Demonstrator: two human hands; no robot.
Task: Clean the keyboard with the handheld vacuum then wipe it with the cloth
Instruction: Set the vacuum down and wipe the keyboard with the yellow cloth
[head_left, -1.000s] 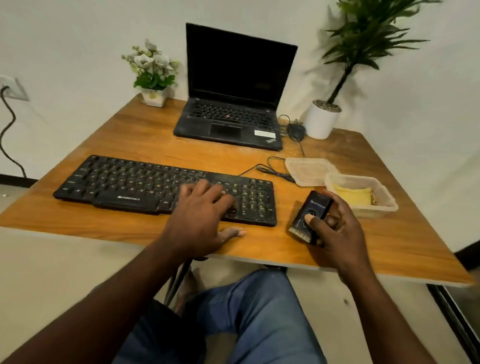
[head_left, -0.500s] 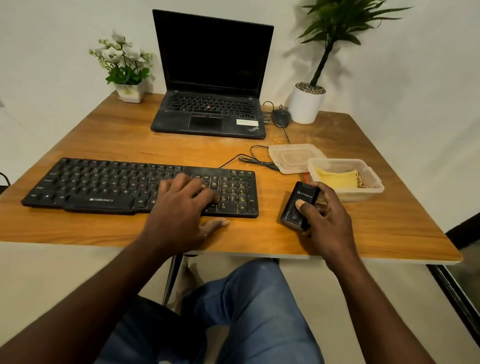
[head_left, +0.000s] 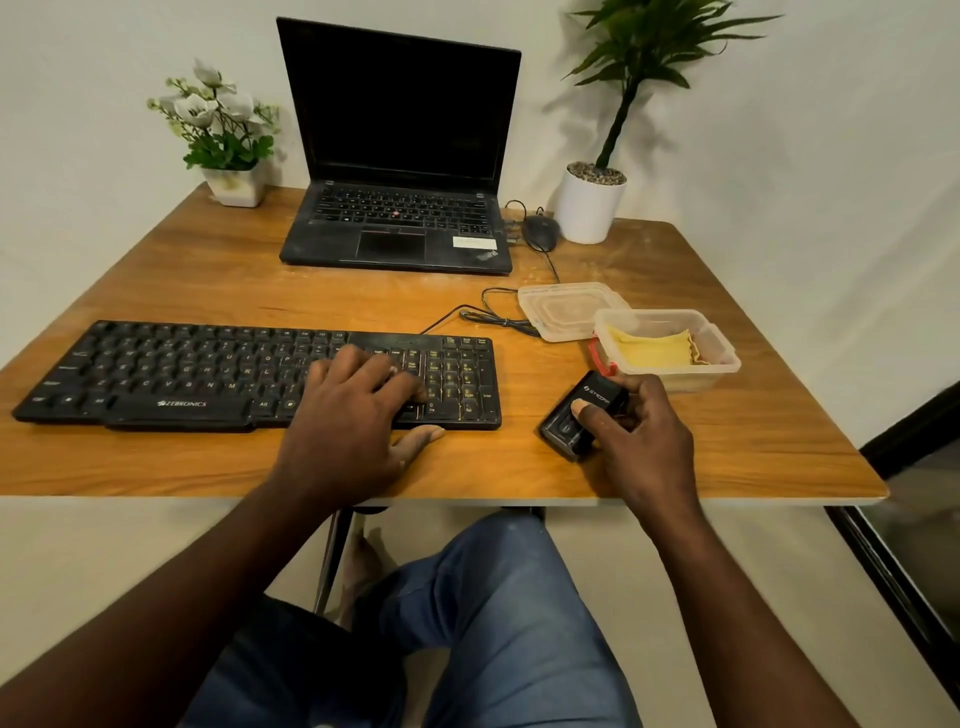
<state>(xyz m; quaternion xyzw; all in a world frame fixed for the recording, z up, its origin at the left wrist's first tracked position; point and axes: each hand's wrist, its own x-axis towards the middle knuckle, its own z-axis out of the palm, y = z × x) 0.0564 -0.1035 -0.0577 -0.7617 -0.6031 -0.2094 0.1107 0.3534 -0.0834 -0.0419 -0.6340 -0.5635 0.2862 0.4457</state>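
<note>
Handheld vacuum (head_left: 597, 397) lies just right of the Zebronics keyboard (head_left: 182, 374), gripped by the right hand (head_left: 644, 441). Left hand (head_left: 353, 415) rests flat, fingers relaxed, on the keyboard's right-side keys.

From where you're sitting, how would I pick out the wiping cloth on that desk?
Look to the right end of the wooden desk, past the black keyboard. Two clear plastic pieces sit there: a flat lid and an open tub. The cloth is the yellow fabric lying inside the tub, the only yellow thing there.
</note>
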